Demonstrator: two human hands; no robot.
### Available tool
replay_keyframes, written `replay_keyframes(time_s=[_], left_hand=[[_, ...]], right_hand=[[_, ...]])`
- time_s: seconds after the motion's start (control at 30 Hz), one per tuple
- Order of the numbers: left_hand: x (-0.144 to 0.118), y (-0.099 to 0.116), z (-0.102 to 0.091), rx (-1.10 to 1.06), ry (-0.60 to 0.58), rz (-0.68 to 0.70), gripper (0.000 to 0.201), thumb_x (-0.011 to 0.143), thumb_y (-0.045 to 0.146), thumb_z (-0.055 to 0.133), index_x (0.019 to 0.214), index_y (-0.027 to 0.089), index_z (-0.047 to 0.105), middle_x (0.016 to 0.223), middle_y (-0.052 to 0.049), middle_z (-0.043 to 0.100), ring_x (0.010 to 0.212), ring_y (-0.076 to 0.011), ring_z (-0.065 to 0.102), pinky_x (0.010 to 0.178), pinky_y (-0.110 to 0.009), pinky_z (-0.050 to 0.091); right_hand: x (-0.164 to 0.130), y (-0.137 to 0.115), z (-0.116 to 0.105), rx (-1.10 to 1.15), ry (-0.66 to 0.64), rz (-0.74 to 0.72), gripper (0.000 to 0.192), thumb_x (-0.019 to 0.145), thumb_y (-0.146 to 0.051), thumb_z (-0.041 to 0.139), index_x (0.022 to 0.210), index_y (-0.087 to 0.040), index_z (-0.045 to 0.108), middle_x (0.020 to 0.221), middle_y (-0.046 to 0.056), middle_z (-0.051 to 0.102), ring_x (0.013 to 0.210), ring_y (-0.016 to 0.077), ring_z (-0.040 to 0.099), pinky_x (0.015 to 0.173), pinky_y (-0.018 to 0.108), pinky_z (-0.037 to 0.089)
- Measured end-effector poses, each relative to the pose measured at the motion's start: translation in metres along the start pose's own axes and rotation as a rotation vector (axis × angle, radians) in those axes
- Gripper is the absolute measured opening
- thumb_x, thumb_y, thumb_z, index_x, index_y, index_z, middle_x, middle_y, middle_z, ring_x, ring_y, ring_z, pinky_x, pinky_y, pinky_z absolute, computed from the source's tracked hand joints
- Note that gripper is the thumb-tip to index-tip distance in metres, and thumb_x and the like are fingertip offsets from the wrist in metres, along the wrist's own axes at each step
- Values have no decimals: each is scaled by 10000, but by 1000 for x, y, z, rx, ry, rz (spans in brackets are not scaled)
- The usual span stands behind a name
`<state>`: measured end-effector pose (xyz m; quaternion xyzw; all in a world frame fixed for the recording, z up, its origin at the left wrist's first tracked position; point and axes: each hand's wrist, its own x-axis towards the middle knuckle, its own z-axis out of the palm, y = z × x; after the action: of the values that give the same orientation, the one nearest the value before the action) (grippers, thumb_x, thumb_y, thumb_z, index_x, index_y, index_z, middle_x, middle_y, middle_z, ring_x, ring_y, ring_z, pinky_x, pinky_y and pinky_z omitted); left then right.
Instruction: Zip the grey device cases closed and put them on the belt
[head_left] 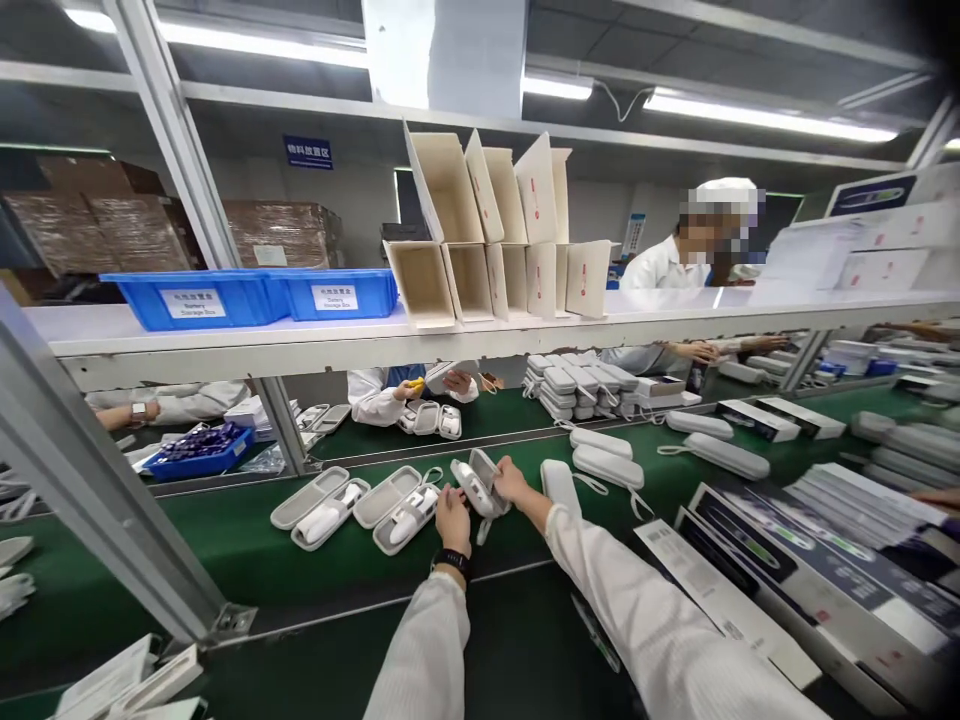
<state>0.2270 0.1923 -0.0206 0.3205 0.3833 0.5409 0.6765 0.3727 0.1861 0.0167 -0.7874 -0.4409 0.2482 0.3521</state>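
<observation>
Left hand (453, 517) | right hand (511, 482) | both gripping rounded grey hinged case (477, 485) | green belt (225, 540).

Factory line room: bright strip lights (765, 118) run across the upper frame under a dark ceiling. A white shelf (315, 345) spans the middle on grey metal posts (180, 140). Green conveyor belt (225, 540) fills the lower half. Wrapped cardboard boxes (90, 225) stacked upper left; blue wall sign (307, 152) beside.
</observation>
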Motion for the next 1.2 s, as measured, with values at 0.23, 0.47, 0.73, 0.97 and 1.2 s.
replay_keyframes(time_s=[0.23, 0.47, 0.73, 0.97, 1.2], left_hand=[[-69, 14, 22, -40, -92, -161, 467, 808, 439, 768, 1124, 131, 612, 1001, -126, 703, 989, -237, 687, 871, -318, 547], [-213, 52, -43, 86, -398, -167, 700, 696, 428, 856, 1281, 168, 574, 1170, -141, 702, 1039, -301, 675, 861, -379, 561], [-297, 116, -116, 714, -800, 71, 821, 610, 425, 901, 1316, 185, 558, 1171, -94, 667, 1001, -272, 622, 856, -359, 508], [-291, 156, -114, 1304, -1208, 54, 699, 466, 468, 922, 1068, 223, 663, 1006, -33, 716, 876, -267, 660, 745, -314, 510], [-263, 169, -107, 1349, -1533, -418, 673, 422, 417, 946, 1031, 243, 715, 1005, -2, 756, 919, -289, 690, 782, -344, 546]], right_hand=[[-107, 20, -27, 249, -18, -178, 513, 964, -632, 411, 1117, -189, 620, 1010, 82, 686, 957, 237, 633, 843, 344, 507], [-262, 31, -54, 167, -36, -538, 461, 1033, -512, 347, 1073, -200, 684, 1306, 139, 560, 1252, 277, 514, 1098, 455, 396], [-334, 1, -103, 143, -403, -789, 470, 915, -448, 654, 1318, -224, 565, 1191, 103, 626, 983, 224, 609, 886, 378, 514], [-315, -66, -111, -268, -960, -1172, 432, 971, -141, 470, 1369, -242, 607, 1101, 74, 665, 952, 162, 617, 835, 265, 470], [-330, -72, -89, -765, -1028, -1231, 223, 973, -212, 538, 1164, -187, 649, 946, 53, 731, 764, 174, 614, 614, 261, 365]])
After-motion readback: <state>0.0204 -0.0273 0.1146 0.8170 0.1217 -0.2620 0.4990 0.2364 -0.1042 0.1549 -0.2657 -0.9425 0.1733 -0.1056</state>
